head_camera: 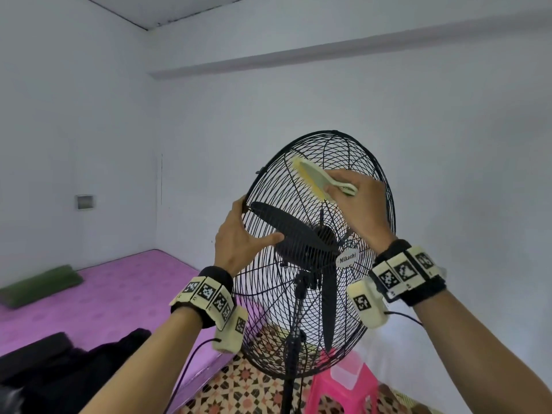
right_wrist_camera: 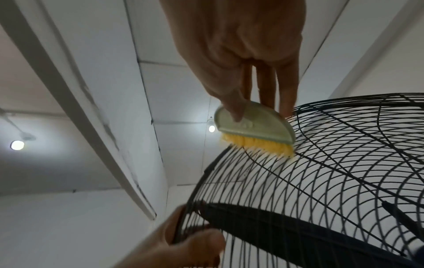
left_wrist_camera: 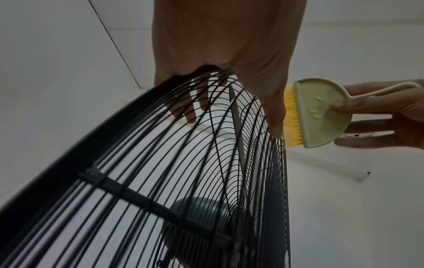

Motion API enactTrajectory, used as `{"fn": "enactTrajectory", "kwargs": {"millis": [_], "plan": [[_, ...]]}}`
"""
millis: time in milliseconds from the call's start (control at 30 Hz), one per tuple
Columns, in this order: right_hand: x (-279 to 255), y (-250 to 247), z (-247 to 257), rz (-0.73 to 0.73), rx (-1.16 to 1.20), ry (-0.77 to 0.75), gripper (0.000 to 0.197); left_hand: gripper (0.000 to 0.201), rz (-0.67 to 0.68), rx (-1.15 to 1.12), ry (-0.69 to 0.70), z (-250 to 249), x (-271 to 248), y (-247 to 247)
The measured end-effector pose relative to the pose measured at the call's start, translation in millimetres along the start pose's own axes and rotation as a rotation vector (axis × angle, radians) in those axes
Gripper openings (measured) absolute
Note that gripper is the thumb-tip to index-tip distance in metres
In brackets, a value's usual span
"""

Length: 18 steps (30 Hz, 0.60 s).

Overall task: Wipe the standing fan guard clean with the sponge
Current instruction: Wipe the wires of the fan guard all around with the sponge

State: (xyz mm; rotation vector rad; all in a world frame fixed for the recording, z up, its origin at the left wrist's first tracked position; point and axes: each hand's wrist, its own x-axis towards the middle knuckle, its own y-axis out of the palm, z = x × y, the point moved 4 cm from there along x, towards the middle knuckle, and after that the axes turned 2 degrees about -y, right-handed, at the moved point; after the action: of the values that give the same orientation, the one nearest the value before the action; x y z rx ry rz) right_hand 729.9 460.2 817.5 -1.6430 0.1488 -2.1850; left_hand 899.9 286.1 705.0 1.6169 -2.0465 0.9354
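A black standing fan with a round wire guard (head_camera: 343, 294) (left_wrist_camera: 160, 163) (right_wrist_camera: 332, 172) fills the middle of the head view. My left hand (head_camera: 239, 234) (left_wrist_camera: 206, 54) (right_wrist_camera: 183, 241) grips the guard's left rim, thumb on the front wires and fingers behind. My right hand (head_camera: 355, 204) (right_wrist_camera: 241, 63) (left_wrist_camera: 378, 116) holds a pale green half-round brush (head_camera: 313, 177) (left_wrist_camera: 321, 114) (right_wrist_camera: 254, 123) with yellow bristles (right_wrist_camera: 259, 146), thumb on top and fingers under. The bristles press on the front wires at the guard's upper left. No sponge is in view.
A purple mattress (head_camera: 104, 294) with a green pillow (head_camera: 38, 285) lies at the left, dark clothes (head_camera: 74, 369) on its near end. A pink plastic stool (head_camera: 343, 389) stands on the patterned floor behind the fan pole (head_camera: 289, 369). White walls surround.
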Motion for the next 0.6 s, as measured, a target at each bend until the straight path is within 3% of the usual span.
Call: {"fn": "enactTrajectory", "kwargs": {"millis": [100, 267, 600], "plan": [[5, -4, -1, 0.096, 0.026, 0.061, 0.03, 0.118, 0.0, 0.006, -0.01, -1, -1, -1], [2, 5, 9, 0.427, -0.052, 0.094, 0.035, 0.118, 0.002, 0.016, -0.016, 0, -1, -2], [16, -7, 7, 0.245, -0.18, -0.088, 0.035, 0.114, -0.001, 0.027, -0.007, -2, -1, -2]]}}
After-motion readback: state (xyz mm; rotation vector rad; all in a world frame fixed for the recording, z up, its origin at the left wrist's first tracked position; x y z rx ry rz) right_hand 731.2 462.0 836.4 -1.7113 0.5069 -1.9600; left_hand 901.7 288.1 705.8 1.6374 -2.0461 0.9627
